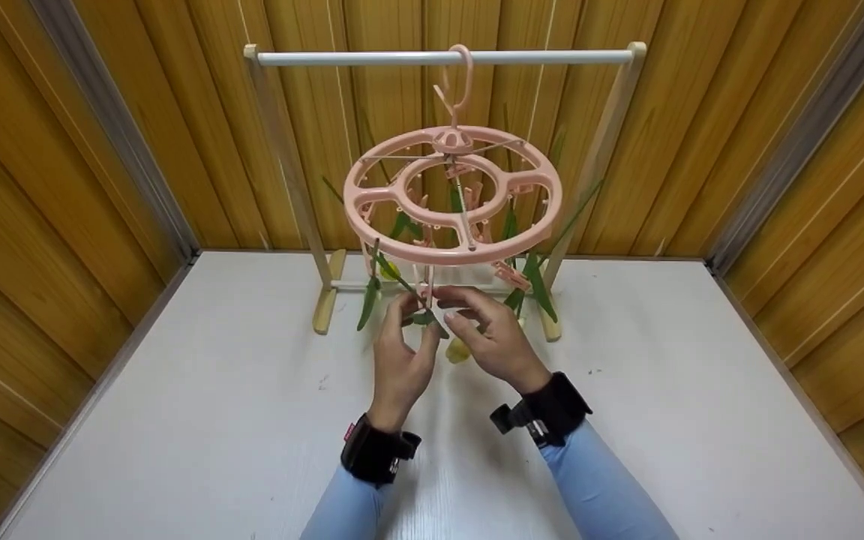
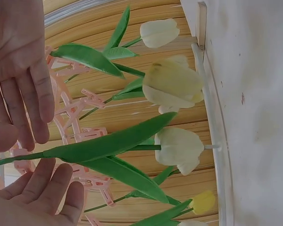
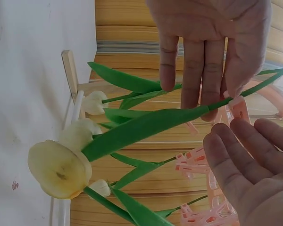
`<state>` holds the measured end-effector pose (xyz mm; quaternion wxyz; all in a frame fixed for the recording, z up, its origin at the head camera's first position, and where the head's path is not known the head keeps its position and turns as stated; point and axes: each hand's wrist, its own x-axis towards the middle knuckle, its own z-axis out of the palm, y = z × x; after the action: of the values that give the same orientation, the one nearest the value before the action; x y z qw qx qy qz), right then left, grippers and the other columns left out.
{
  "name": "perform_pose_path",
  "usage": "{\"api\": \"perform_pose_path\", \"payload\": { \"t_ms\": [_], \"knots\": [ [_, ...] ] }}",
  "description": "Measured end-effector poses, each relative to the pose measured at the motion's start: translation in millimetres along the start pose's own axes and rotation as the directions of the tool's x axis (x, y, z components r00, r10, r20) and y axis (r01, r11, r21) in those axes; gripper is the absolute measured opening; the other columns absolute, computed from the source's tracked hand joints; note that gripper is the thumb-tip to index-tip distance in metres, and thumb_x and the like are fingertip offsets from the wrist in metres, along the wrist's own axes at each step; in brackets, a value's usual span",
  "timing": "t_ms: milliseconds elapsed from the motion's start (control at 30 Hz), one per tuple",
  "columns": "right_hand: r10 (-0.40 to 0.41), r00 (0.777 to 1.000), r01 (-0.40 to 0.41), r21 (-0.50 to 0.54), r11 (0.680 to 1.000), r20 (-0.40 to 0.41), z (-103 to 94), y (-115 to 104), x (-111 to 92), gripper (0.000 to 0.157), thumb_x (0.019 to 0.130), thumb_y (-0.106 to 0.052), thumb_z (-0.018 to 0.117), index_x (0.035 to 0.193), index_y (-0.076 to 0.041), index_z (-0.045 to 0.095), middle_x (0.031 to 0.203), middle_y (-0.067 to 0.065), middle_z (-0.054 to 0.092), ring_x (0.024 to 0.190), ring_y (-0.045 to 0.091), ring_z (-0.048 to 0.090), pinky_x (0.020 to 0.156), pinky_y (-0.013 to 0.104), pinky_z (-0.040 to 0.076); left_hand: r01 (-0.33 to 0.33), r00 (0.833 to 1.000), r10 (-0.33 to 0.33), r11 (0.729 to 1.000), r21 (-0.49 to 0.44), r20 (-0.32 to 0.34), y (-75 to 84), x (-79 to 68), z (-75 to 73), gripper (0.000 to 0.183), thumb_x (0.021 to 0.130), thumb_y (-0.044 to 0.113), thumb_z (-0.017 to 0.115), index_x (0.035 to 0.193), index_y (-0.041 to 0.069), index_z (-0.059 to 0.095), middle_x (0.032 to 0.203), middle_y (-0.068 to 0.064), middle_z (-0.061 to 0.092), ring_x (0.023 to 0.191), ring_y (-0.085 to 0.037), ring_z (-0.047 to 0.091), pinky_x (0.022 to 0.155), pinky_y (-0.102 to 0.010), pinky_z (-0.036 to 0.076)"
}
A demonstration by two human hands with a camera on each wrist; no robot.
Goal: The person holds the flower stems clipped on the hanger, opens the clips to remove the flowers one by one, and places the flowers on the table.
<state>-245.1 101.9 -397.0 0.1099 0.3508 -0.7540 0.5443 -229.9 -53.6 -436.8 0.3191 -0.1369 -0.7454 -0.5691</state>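
A pink clothes clip (image 3: 239, 109) hangs below the pink round hanger (image 1: 448, 259), right at the green stem of a white tulip (image 2: 179, 148). The left hand (image 1: 404, 356) is left of this stem, fingers loosely bent, some fingertips close to or touching it. On the other side, the right hand (image 1: 498, 337) has its fingers extended near the clip, with no visible grip. The tulip hangs bloom down, its long green leaf (image 2: 113, 139) slanting below the hands. In the head view the hands partly hide clip and stem.
The hanger hooks over a white rod (image 1: 357, 58) on a wooden-legged stand (image 1: 323, 311). Other tulips hang around the ring, including a yellow one (image 2: 203, 202) and a pale one (image 3: 59, 169). A white table (image 1: 214, 420) lies beneath; wood-patterned walls (image 1: 42, 202) surround it.
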Motion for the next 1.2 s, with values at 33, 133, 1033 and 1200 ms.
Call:
{"api": "perform_pose_path", "payload": {
  "t_ms": [33,133,1033,1200],
  "knots": [
    [-0.005,1.000,0.005,-0.003,1.000,0.001,-0.1,-0.2,0.3,0.035,0.104,-0.007,0.057,0.138,0.003,0.060,0.137,0.018,0.064,0.122,0.035,0.063,0.101,0.050,0.052,0.003,1.000,-0.003,1.000,0.001,-0.003,0.5,0.3,-0.6,0.043,0.093,0.000,0.068,0.134,-0.002,0.057,0.127,-0.013,0.066,0.116,-0.026,0.064,0.095,-0.049,0.051],
    [-0.016,1.000,0.016,-0.004,1.000,0.007,-0.5,-2.1,0.9,0.036,0.104,-0.006,0.056,0.138,0.004,0.060,0.137,0.019,0.065,0.121,0.036,0.064,0.100,0.052,0.052,0.009,1.000,-0.009,1.000,0.002,-0.010,2.5,1.3,-2.2,0.041,0.094,0.001,0.068,0.134,-0.002,0.057,0.123,-0.012,0.067,0.112,-0.025,0.065,0.094,-0.046,0.052],
    [0.015,0.999,-0.014,-0.036,0.999,0.037,-12.2,1.9,34.7,0.044,0.103,-0.005,0.061,0.146,0.004,0.053,0.134,0.021,0.062,0.111,0.038,0.068,0.089,0.038,0.057,-0.041,0.999,0.040,0.999,-0.027,-0.033,7.4,7.4,-15.6,0.020,0.100,0.006,0.064,0.119,0.000,0.069,0.104,-0.010,0.069,0.093,-0.021,0.066,0.084,-0.035,0.055],
    [0.025,0.994,-0.021,-0.039,0.999,0.107,-14.4,2.0,39.1,0.045,0.103,-0.005,0.061,0.146,0.003,0.053,0.127,0.021,0.065,0.108,0.033,0.068,0.088,0.039,0.056,-0.023,1.000,0.024,1.000,-0.015,0.016,8.7,8.2,-19.7,0.022,0.102,0.008,0.063,0.122,0.000,0.068,0.106,-0.010,0.070,0.095,-0.022,0.066,0.086,-0.037,0.055]
  ]
}}
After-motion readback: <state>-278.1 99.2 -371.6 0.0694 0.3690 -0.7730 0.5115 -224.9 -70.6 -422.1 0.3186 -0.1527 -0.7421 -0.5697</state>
